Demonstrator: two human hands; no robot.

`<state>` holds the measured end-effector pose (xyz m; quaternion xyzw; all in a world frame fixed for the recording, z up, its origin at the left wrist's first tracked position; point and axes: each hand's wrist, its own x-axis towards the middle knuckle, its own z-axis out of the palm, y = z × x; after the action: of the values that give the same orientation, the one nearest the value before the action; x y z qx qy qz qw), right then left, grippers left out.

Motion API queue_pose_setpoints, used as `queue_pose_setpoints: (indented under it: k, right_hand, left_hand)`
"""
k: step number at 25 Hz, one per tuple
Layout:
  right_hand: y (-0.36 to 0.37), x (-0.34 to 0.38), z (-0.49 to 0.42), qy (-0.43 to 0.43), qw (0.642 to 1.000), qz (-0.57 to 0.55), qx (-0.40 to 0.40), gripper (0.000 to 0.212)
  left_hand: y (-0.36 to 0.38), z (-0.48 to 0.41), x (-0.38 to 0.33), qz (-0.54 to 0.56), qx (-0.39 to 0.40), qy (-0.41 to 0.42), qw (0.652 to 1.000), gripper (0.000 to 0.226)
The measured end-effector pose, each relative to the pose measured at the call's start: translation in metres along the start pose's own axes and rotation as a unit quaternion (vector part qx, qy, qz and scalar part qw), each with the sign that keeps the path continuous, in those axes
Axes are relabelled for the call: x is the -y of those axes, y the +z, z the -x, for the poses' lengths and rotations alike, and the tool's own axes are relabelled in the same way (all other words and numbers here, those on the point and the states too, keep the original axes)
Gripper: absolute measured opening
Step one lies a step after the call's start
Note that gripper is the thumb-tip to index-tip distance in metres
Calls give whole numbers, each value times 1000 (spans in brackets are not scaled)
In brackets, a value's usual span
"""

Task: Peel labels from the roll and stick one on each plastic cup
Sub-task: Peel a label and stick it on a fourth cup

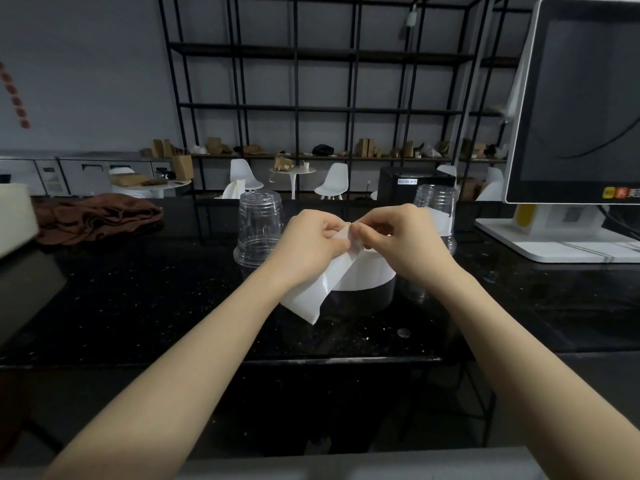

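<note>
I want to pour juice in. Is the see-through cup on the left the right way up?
No, upside down. The left cup rests on its wide rim on the black counter, flat base on top.

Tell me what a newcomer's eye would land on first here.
Two bare hands meet mid-frame, the left hand and right hand pinching a white label strip above the label roll on the black counter. Behind them stand two upside-down clear cups; the right cup already wears a label.
</note>
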<state>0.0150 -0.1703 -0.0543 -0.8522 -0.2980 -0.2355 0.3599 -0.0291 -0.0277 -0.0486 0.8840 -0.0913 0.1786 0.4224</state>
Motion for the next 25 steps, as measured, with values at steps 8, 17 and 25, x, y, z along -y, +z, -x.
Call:
queue_pose_setpoints:
  k: [8, 17, 25]
  right_hand:
    - [5, 2, -2, 2, 994, 87, -63, 14]
    - [-10, -10, -8, 186, 962, -178, -96, 19]
    - [-5, -16, -7, 151, 962, -135, -183, 17]
  left_hand:
    - [2, 1, -1, 19, 0, 11, 1000, 16]
    - [-4, 5, 3, 120, 11, -59, 991, 23]
    - [-41, -14, 15, -35, -172, -22, 984, 32]
